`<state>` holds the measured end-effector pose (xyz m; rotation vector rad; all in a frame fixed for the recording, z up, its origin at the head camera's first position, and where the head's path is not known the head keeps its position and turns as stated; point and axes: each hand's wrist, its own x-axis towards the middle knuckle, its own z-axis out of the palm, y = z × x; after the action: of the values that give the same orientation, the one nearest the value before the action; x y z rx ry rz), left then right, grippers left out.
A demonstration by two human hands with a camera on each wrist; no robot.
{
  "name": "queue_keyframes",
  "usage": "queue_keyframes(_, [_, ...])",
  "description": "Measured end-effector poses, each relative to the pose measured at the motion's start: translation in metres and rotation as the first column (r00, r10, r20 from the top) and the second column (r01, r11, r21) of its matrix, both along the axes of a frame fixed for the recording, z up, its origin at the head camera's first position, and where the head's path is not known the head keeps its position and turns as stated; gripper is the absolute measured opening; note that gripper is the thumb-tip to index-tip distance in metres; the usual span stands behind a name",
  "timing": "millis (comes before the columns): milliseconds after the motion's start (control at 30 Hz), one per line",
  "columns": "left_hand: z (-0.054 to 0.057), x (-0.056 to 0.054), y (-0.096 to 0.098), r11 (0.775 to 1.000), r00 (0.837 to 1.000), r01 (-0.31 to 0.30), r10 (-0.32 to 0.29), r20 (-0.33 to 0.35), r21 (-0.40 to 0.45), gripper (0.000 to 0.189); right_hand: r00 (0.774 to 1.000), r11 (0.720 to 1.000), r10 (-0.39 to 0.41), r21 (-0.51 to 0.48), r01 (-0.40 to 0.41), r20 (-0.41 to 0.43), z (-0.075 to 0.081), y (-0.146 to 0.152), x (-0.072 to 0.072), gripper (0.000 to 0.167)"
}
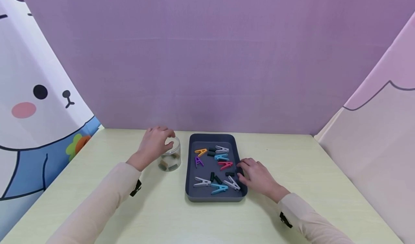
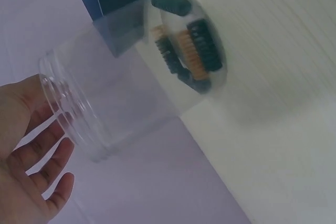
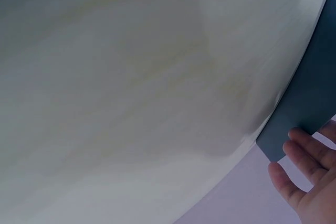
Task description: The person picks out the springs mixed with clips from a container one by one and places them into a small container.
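My left hand (image 1: 155,143) is at the mouth of a clear round jar (image 1: 176,152), thumb and index finger apart by its rim. Nothing shows between them. Inside the jar lie several small ribbed pieces, dark green (image 2: 205,44) and tan (image 2: 192,56). At the right side of a dark grey tray (image 1: 188,172) is my right hand (image 1: 257,176), its fingertips at the rim; the fingers (image 3: 304,156) look relaxed and nearly straight in the right wrist view. The tray holds clothespins, among them a yellow one (image 1: 201,152), a purple one (image 1: 199,161) and a red one (image 1: 225,164), plus dark ribbed pieces (image 1: 212,176).
Jar and tray stand side by side on a pale table (image 1: 155,215), the jar on the left. A purple cloth backdrop (image 1: 207,63) rises at the table's back edge. Printed cartoon cloths (image 1: 45,128) hang at both sides.
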<state>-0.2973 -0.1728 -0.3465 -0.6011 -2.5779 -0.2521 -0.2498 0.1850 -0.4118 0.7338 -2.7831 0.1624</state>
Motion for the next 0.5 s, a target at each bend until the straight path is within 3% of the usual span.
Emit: queue_keyframes(500, [-0.002, 0.013, 0.03, 0.997, 0.996, 0.077, -0.076, 0.041, -0.024, 0.016, 1.0, 1.0, 0.006, -0.004, -0.006, -0.006, 0.001, 0.0, 0.001, 0.031])
